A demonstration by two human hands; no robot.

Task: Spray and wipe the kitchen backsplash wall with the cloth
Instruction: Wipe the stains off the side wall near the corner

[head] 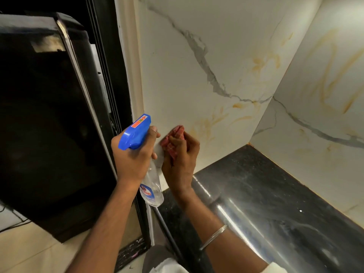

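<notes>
Forearms reach in from the bottom edge, with a thin bangle (214,236) on the right wrist. The left hand (131,156) grips the spray bottle (136,133) at its neck. The blue trigger head is up and the clear body hangs below the fist. The right hand (179,160) is curled round the bunched red cloth (176,134). The two hands are close together, almost touching.

The cloth sits low on the backsplash wall (187,66), near its left edge. It appears to press on the tile, but contact cannot be confirmed. Yellowish streaks (208,125) run up and to the right of the cloth; whether they are soiling or printed veining cannot be determined. Below and to the right of the cloth lies the black counter (266,194). A black appliance (49,115) stands to the left of the cloth.

Assessment: wiping is in hand, with most of the wall apparently not yet covered. Recommended practice is to flatten the cloth for a broader contact face and work in overlapping passes towards the corner. The nozzle should be kept off the appliance, and any run-off caught before it reaches the counter.
</notes>
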